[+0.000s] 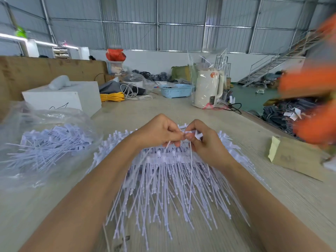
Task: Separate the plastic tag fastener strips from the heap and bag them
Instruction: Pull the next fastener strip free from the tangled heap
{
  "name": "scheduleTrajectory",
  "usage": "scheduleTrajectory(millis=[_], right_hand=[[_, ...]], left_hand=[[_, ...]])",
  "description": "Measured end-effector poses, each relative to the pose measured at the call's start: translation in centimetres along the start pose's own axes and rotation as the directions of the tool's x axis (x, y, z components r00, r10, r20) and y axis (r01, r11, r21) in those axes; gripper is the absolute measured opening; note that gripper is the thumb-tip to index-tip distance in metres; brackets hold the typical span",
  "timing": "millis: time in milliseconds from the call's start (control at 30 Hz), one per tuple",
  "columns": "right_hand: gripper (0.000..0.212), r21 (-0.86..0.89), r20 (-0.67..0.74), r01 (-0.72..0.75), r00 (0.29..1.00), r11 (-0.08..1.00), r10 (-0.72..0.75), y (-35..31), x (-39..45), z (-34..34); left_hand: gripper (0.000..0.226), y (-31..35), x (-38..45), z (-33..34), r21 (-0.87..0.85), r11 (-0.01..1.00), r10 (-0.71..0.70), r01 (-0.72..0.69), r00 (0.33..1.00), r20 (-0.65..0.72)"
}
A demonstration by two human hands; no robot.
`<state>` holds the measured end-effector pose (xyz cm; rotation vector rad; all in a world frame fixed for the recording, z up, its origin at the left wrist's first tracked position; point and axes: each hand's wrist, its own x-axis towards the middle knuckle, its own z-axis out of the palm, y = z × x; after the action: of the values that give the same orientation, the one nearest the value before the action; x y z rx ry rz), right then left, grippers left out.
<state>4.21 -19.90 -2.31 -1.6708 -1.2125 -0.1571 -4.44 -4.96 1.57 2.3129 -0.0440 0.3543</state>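
Note:
A heap of white plastic tag fastener strips (169,188) fans out on the table in front of me, tails pointing toward me. Both hands meet above its far edge. My left hand (160,131) pinches the head of a fastener strip (190,171), and my right hand (205,142) pinches the same strip from the other side; its thin tail hangs down over the heap. A clear plastic bag (45,142) lies open at the left with several separated fasteners inside.
A white box (63,99) stands behind the bag. Farther back are a yellow cable coil (112,96), a blue basket (177,90) and a bagged white kettle (208,88). A cardboard piece (294,157) lies at right, under blurred orange shapes (312,99).

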Motion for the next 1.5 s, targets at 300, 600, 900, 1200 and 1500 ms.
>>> scheduleTrajectory(millis=[300, 600, 900, 1200, 1500], right_hand=[[0.017, 0.513, -0.244, -0.182, 0.906, 0.839, 0.346, -0.2, 0.8, -2.8], [0.003, 0.992, 0.035, -0.088, 0.875, 0.087, 0.483, 0.5, 1.4, -5.0], [0.012, 0.568, 0.137, -0.529, 0.816, 0.630, 0.562, -0.6, 1.0, -0.9], [0.031, 0.682, 0.191, -0.525, 0.800, 0.509, 0.569, -0.5, 0.8, -0.6], [0.071, 0.482, 0.164, -0.472, 0.876, 0.738, 0.453, -1.1, 0.6, 0.3]], left_hand=[[0.007, -0.2, 0.0, -0.5, -0.274, 0.961, 0.030, -0.030, 1.000, -0.002], [0.048, -1.0, 0.9, 0.5, 0.076, 0.996, -0.016, 0.035, 0.969, -0.245], [0.069, 0.4, 1.2, 1.5, 0.268, 0.963, 0.037, 0.015, 0.982, -0.188], [0.072, 0.8, 0.7, 1.3, 0.085, 0.992, -0.087, 0.089, 0.996, -0.035], [0.081, 1.5, 1.2, 2.7, 0.339, 0.941, 0.070, 0.013, 0.971, -0.230]])
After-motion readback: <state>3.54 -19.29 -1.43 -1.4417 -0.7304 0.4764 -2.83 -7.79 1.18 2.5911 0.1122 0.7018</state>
